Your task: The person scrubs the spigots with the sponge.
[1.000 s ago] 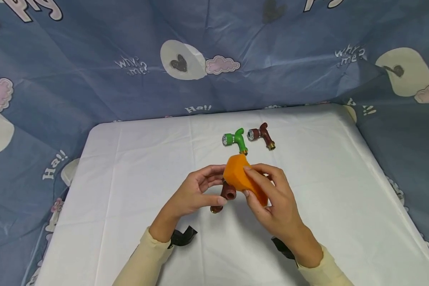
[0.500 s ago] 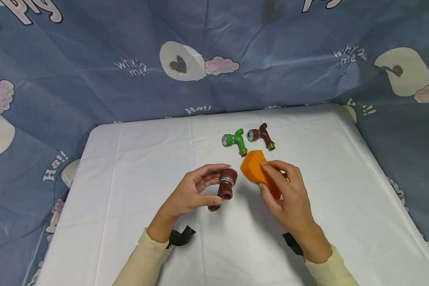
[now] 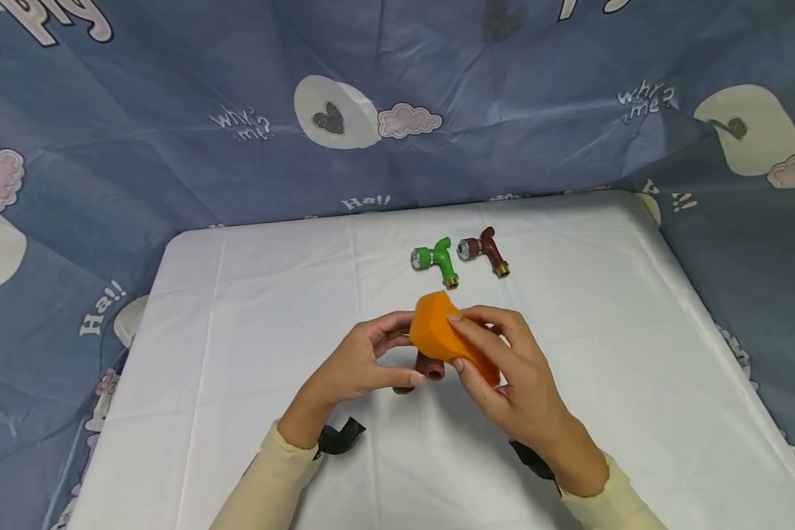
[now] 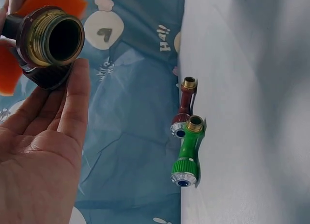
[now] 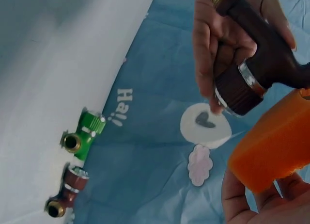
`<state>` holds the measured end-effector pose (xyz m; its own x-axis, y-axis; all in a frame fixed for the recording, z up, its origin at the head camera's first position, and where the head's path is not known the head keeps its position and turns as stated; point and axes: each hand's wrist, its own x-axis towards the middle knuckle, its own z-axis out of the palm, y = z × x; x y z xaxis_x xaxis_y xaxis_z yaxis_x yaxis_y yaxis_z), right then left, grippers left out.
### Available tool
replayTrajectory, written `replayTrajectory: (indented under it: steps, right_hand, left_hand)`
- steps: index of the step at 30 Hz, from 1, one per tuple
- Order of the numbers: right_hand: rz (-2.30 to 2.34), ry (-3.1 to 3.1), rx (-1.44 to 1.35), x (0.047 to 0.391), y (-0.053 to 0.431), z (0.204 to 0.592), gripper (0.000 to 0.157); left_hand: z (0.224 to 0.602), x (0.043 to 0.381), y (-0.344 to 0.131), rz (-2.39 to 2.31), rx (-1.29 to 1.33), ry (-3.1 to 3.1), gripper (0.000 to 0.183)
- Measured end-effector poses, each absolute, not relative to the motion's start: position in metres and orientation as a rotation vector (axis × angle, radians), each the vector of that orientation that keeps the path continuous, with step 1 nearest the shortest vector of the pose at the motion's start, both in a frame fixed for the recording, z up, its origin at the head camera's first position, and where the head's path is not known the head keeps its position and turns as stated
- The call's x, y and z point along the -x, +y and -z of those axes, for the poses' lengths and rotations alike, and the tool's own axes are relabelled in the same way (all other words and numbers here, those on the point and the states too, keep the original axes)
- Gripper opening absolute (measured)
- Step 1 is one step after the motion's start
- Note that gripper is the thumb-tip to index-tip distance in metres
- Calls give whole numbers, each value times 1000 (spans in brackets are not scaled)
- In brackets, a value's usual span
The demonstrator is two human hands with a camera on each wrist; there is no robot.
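Observation:
My left hand (image 3: 354, 364) grips a dark brown faucet (image 5: 264, 59) between thumb and fingers, above the table. Its threaded brass end (image 4: 57, 40) faces the left wrist camera. An orange sponge (image 3: 437, 329) is pinched in my right hand (image 3: 520, 375). From the head view the sponge covers most of the faucet, leaving its spout opening and lower end in sight. In the right wrist view the sponge is close to the faucet's spout side; whether they touch, I cannot tell.
A green faucet (image 3: 437, 259) and another brown faucet (image 3: 485, 252) lie side by side on the white-covered table (image 3: 271, 294), beyond my hands. A blue printed cloth (image 3: 503, 147) hangs behind the table and along its sides.
The sponge went right, away from the held faucet, by half a second ago, then came back left over it. My left hand has barely moved, and the faucets on the table stayed put.

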<state>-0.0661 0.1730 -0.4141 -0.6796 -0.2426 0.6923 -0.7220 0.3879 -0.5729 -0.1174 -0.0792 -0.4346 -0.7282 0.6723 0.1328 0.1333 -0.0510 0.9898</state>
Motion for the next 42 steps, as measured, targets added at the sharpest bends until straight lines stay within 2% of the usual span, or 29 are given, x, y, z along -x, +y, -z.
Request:
replayTrajectory:
  steps: [12,20,33,42]
  right_hand:
    - [-962,-2207,-781,71,181,436,38]
    - [-935,-2239,-694,77,199,452,39]
    - [-1142,-2178,-769,66,189,432,43]
    - [-1156,-2201,-887,60,176,426,41]
  left_hand:
    - [433,117,-83,-1781,-862,1840,70]
    - [433,117,-82,-1773,-813,1820,65]
    - [434,117,-81,-1688,-827,1911,67]
    - [432,112,-77,-1667,-782,1849,60]
